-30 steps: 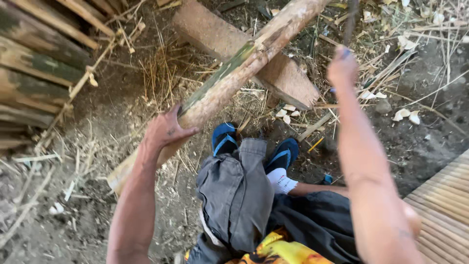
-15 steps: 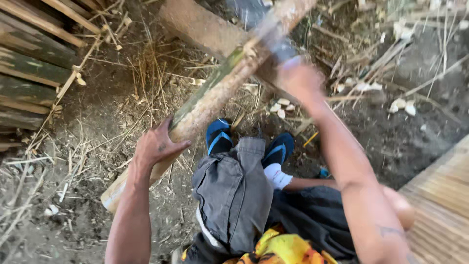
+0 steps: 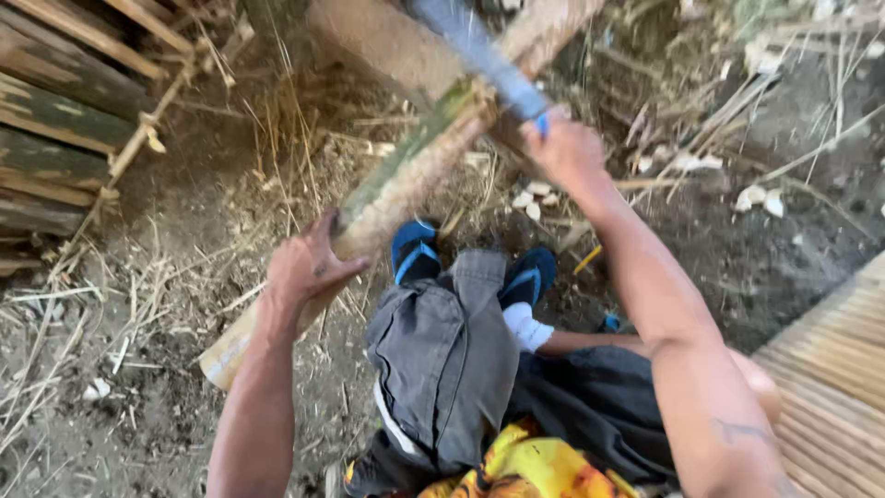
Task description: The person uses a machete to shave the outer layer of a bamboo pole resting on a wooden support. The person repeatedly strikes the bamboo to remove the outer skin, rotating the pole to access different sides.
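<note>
- Over bare, straw-littered ground we hold a long bamboo pole with a green skin and a pale stripped side point(image 3: 406, 184), slanting from the near left up toward the far right.
- Our left hand point(image 3: 309, 267) is wrapped shut around the pole's lower part and steadies it.
- Our right hand point(image 3: 567, 152) is clenched on the handle of a long grey-bladed chopping knife point(image 3: 479, 55); the blade lies against the pole's upper stretch, and it is blurred, so we cannot tell whether its edge is biting into the bamboo.
- Far along the pole, its upper part rests across a thick brown log point(image 3: 387, 41) that seems to serve as a block.
- As for progress, we judge the work well begun but unfinished: much of the near side looks pale and rough, while a green strip of skin runs along the left edge.
- Pale chips point(image 3: 535, 198) lie on the soil just beyond our blue sandals point(image 3: 415, 254), which fits trimming already done.
- What is left, as far as we can see, is the green strip and the far end, which runs out of view.
- Split bamboo slats point(image 3: 55, 129) are stacked at the far left.
</note>
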